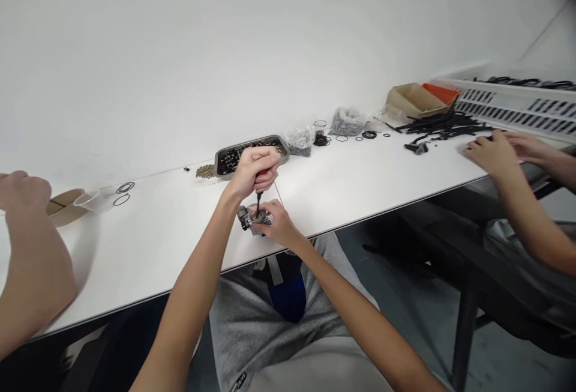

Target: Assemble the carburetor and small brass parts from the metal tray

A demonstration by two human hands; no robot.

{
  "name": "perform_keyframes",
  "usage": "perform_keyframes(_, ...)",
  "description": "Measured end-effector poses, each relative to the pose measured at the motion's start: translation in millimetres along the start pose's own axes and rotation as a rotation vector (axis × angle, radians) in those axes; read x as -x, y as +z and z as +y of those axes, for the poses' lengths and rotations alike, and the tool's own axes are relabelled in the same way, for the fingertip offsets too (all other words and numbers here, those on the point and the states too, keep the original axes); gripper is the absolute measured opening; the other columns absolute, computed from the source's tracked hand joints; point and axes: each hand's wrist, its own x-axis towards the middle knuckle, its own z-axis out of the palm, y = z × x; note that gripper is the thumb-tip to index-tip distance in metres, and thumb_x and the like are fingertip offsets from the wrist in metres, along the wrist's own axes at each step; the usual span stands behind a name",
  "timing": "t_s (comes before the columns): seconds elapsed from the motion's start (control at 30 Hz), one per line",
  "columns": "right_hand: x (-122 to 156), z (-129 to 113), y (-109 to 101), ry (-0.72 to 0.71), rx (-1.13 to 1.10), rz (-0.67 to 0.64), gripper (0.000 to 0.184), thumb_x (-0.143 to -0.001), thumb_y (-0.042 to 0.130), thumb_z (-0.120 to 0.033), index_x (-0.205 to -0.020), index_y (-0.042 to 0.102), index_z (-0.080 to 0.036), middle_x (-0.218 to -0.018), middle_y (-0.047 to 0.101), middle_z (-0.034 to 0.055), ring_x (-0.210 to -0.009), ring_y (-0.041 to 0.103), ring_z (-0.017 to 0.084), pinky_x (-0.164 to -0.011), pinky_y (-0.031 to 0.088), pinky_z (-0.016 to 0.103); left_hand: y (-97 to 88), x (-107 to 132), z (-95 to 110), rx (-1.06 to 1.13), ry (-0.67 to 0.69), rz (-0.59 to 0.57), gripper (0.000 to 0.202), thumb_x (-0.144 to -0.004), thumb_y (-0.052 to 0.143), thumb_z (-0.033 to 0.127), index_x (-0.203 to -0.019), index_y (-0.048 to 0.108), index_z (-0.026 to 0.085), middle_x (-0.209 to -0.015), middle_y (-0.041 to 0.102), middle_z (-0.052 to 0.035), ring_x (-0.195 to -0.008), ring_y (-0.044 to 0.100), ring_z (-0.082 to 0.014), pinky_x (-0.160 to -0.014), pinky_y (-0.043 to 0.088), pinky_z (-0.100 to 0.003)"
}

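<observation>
The left hand is closed in a fist round the red handle of a small screwdriver. The right hand grips a small metal part with its fingers curled over the near side. The part rests on the white counter close to the front edge, right in front of the person.

The right hand seems placed to pin the part against the counter so that it cannot turn or slide. The fist high on the handle lets the left hand bear down along the shaft.

The screwdriver's long axis stands nearly upright, leaning slightly, with the handle on top and the dark tip pointing down into the part's upper face. The part itself is longest from left to right, and its bare end sticks out to the left of the fingers.

Behind the hands lies a metal tray of small dark pieces, likely set there within reach, with a little heap of brass-coloured bits just beside it. Two black O-rings and a clear plastic cup lie further left, near a co-worker's hand. To the right, well apart, another person's hands rest by a tangle of black hoses.
</observation>
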Motion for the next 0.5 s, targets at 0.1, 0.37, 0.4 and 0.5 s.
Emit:
perform_keyframes(0.1,0,-1,-2,-0.008,0.003,-0.010,0.032,-0.070,0.081,-0.022,-0.098,0.065,-0.024,-0.099,0.068,-0.0024,-0.096,0.053,0.017,-0.089,0.044,0.030,-17.8,14,8,-0.048,0.086,0.194,0.024,-0.079,0.067,0.027,-0.066,0.052,0.015,-0.045,0.032,0.0066,-0.034,0.034,-0.0066,-0.034,0.030,-0.018)
perform_keyframes(0.37,4,-6,-4,0.041,-0.050,-0.020,0.040,-0.072,0.077,-0.019,-0.109,0.063,-0.025,-0.107,0.064,0.0017,-0.103,0.054,0.019,-0.087,0.046,0.030,-134.1,84,-23,0.143,0.373,0.875,0.021,-0.058,0.058,0.018,-0.076,0.047,0.016,-0.064,0.043,0.0024,-0.059,0.050,-0.0092,-0.068,0.052,-0.028)
perform_keyframes(0.4,5,-6,-4,0.045,-0.054,-0.024,0.043,-0.072,0.076,-0.018,-0.111,0.063,-0.026,-0.108,0.063,0.0019,-0.104,0.053,0.020,-0.088,0.046,0.031,-142.7,93,-37,0.066,0.298,0.999,0.026,-0.056,0.057,0.015,-0.080,0.047,0.017,-0.065,0.044,0.0031,-0.061,0.052,-0.0089,-0.075,0.053,-0.029)
perform_keyframes(0.5,6,-6,-5,0.046,-0.064,-0.041,0.044,-0.074,0.073,-0.016,-0.115,0.062,-0.028,-0.110,0.062,0.0028,-0.106,0.053,0.021,-0.093,0.045,0.035,-154.7,113,-81,-0.013,0.217,1.105,0.036,-0.061,0.062,0.014,-0.094,0.049,0.017,-0.071,0.052,0.0026,-0.069,0.059,-0.0106,-0.088,0.051,-0.033)
